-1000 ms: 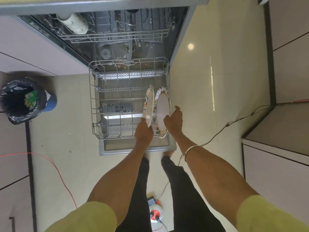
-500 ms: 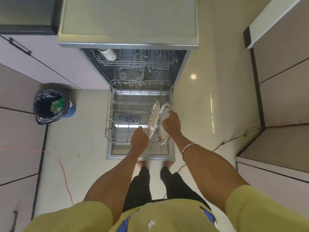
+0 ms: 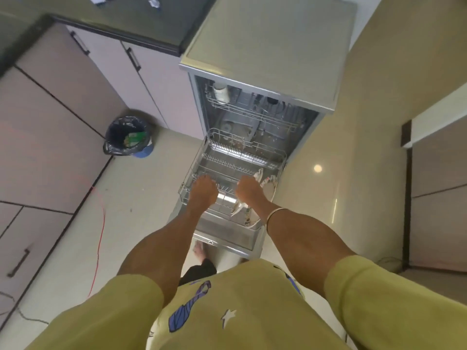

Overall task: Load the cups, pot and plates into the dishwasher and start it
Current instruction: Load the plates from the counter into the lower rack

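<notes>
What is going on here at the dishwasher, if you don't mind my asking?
A person is loading a dishwasher whose door is open and whose lower rack is pulled out. Two patterned plates stand on edge at the rack's right side. The left hand and right hand both hover over the rack, fingers curled; neither clearly holds anything, though blur makes this hard to judge. A white cup sits in the upper rack. A lined bin stands on the floor nearby.
</notes>
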Tool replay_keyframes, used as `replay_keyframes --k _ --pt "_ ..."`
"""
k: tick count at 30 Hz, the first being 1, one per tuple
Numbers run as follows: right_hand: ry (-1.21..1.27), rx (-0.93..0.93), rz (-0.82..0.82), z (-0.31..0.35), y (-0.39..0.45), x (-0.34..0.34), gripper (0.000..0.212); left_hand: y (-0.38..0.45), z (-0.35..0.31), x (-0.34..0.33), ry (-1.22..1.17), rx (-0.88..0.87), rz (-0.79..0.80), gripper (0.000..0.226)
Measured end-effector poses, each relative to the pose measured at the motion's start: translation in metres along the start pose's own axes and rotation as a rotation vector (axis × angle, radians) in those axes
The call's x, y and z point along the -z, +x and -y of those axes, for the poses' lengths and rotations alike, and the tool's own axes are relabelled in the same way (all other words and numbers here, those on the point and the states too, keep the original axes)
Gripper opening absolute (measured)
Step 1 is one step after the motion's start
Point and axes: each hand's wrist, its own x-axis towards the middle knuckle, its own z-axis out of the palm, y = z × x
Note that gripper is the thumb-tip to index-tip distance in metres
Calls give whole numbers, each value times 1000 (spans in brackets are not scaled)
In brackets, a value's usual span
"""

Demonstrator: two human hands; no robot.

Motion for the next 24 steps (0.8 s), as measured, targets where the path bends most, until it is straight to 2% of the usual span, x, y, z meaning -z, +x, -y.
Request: replay_keyframes --k 8,12,20,24 --pt "-141 155 -25 63 -5 2 34 -18 48 42 -27 84 -125 40" --pt "-161 188 -28 110 -12 -1 42 -23 82 70 -38 119 -156 39" --pt "-132 238 -86 229 -22 -36 29 -49 189 132 52 164 -188 39" --pt "-115 273 -93 293 -15 -59 35 -53 249 165 89 170 -204 37"
